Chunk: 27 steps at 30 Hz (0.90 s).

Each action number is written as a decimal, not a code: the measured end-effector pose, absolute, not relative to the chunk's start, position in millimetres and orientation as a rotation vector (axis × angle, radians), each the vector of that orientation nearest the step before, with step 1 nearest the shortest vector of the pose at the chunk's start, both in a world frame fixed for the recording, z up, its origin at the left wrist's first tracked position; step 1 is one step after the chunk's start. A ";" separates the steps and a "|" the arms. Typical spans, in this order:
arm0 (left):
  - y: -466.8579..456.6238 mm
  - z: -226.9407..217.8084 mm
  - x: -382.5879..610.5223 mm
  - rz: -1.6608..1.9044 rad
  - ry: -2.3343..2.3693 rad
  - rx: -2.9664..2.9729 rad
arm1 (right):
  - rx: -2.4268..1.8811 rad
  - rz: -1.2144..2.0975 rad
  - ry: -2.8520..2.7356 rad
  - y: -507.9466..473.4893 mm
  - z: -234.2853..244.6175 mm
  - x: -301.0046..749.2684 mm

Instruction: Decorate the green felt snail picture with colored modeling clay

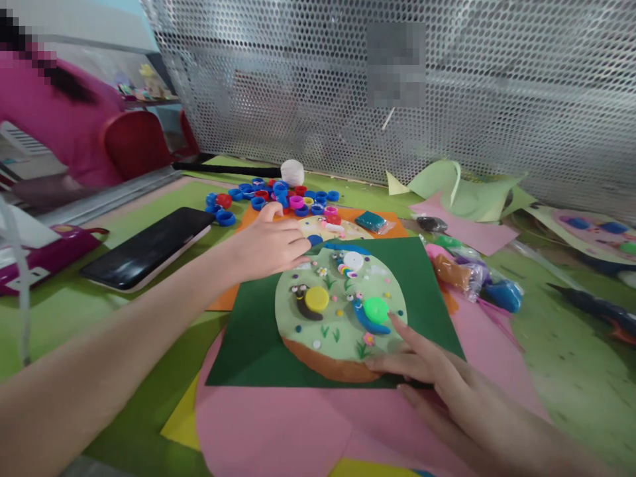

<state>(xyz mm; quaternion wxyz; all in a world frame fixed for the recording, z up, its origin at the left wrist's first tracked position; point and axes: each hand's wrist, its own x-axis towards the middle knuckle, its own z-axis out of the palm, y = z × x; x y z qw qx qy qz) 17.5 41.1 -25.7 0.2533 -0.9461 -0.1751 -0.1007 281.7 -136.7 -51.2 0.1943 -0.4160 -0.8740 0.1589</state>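
A round light-green collage (308, 324) with a brown lower edge lies on a dark green sheet (243, 361). On it are clay snails with bottle-cap shells: a yellow cap (317, 299), a bright green cap (376, 310) and a white cap (354, 260). My right hand (437, 371) is open, its fingers spread over the collage's lower right; the index fingertip is at the green cap's edge. My left hand (268, 244) is open, fingers loosely bent, at the sheet's upper left. A dark blue cap (314, 240) on another collage (342, 229) is close to its fingertips.
Behind are several loose bottle caps (281, 192) and a white ball (292, 172). A phone (149, 248) lies left. Bagged clay (452, 273), paper scraps (462, 222) and a dark pointed tool (596, 306) lie right. A perforated metal panel (298, 86) stands behind; a person in pink (64, 119) is at left.
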 end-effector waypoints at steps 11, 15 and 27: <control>42.1 -26.5 17.2 -0.263 -0.436 -2.523 | -1.096 0.241 -2.482 -137.7 -50.6 285.6; 44.6 -27.9 16.6 -0.257 -0.430 -2.490 | -1.086 0.197 -2.481 -137.6 -47.8 287.1; 49.2 -31.6 14.3 -0.196 -0.383 -2.463 | -0.991 -0.096 -2.547 -135.7 -42.8 289.0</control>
